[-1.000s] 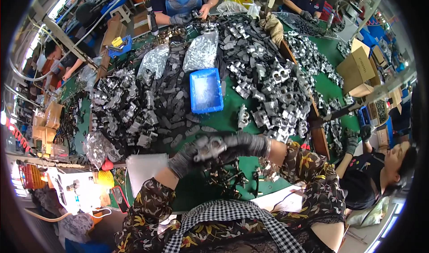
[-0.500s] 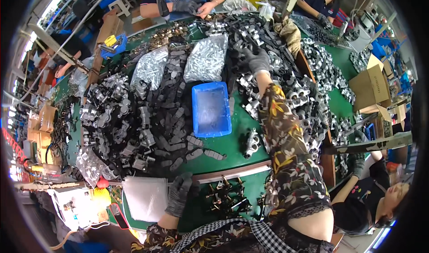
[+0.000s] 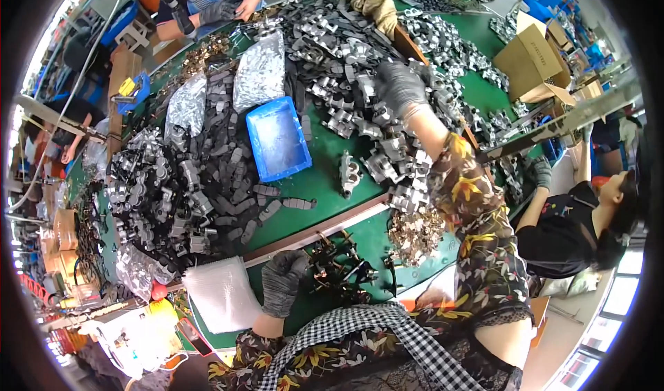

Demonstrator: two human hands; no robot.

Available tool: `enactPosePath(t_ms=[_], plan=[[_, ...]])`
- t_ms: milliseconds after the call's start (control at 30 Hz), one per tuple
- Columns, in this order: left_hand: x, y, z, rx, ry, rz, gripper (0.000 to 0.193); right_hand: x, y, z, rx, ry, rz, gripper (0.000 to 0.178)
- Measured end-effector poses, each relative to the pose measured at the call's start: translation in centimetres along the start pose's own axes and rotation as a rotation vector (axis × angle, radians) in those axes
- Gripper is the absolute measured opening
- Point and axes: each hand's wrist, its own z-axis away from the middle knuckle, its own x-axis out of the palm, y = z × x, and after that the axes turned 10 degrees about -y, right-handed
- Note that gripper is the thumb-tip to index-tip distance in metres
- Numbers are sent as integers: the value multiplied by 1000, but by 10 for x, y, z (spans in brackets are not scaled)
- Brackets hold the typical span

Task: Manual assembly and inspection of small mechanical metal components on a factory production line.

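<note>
My right hand (image 3: 401, 89), in a dark grey glove, reaches far over a heap of silver brake calipers (image 3: 377, 159). It touches the heap's upper right part; its fingertips are blurred, so their grip cannot be told. My left hand (image 3: 282, 284), in a matching glove, rests close to my body with its fingers curled in; whatever is in them, if anything, is hidden. Beside it lie a stack of clear plastic bags (image 3: 221, 294) and several black-and-brass assembled parts (image 3: 342, 266). One caliper (image 3: 349, 173) lies apart on the green table (image 3: 325, 208).
A blue tray (image 3: 280, 142) stands mid-table, beside dark brake pads (image 3: 228, 197) and bags of small silver parts (image 3: 259, 73). More calipers (image 3: 155, 190) are heaped left. A wooden strip (image 3: 318, 228) crosses the near side. Small metal pieces (image 3: 415, 235) lie right. Other people work around the table.
The view has swung to the right. My right hand has shifted over the caliper heap, and its spread fingers are now bunched or blurred. My left hand's fingers are more curled.
</note>
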Motion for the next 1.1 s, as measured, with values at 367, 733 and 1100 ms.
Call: enactPosePath(t_ms=[367,733,1100], plan=[[5,24,36,75,64,119,10,41,63,-51,497,479,-74,39],[3,42,65,337,123,-199,26,-45,-26,178,-547,154,-697,8],[42,-39,81,-464,-558,942,42,118,-34,377,-775,146,-709,21]])
